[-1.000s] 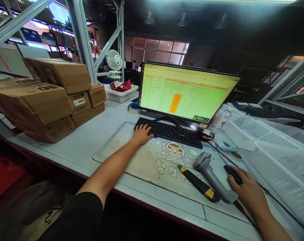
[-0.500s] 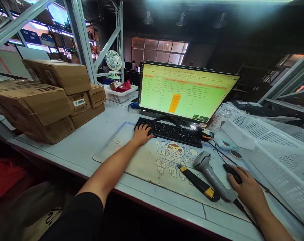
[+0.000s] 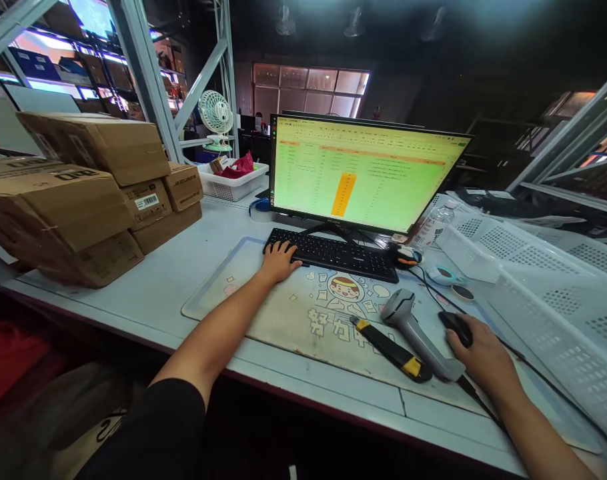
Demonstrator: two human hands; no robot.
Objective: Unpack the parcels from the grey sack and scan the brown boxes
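Note:
My left hand (image 3: 279, 261) lies with fingers spread over the left end of a black keyboard (image 3: 343, 257). At the right, my right hand (image 3: 478, 350) is wrapped over a black computer mouse (image 3: 456, 328). Just left of that hand rests a grey barcode scanner (image 3: 423, 339), its cable running toward the desk's front edge. Beside the scanner is a black and yellow utility knife (image 3: 392, 349). Both lie on a pale desk mat (image 3: 283, 317) printed with a cartoon figure. Behind the keyboard, a monitor (image 3: 366, 173) shows a spreadsheet with an orange column.
Cardboard boxes (image 3: 98, 207) are stacked on the left. A white basket (image 3: 233, 183) with red material stands behind them, near a small fan (image 3: 215, 113). White perforated baskets (image 3: 548, 313), a plastic bottle (image 3: 436, 223) and tape rolls (image 3: 441, 274) occupy the right side.
The camera view has shifted slightly, so the desk items appear a little further left and higher. My left hand stays on the keyboard, my right hand on the mouse.

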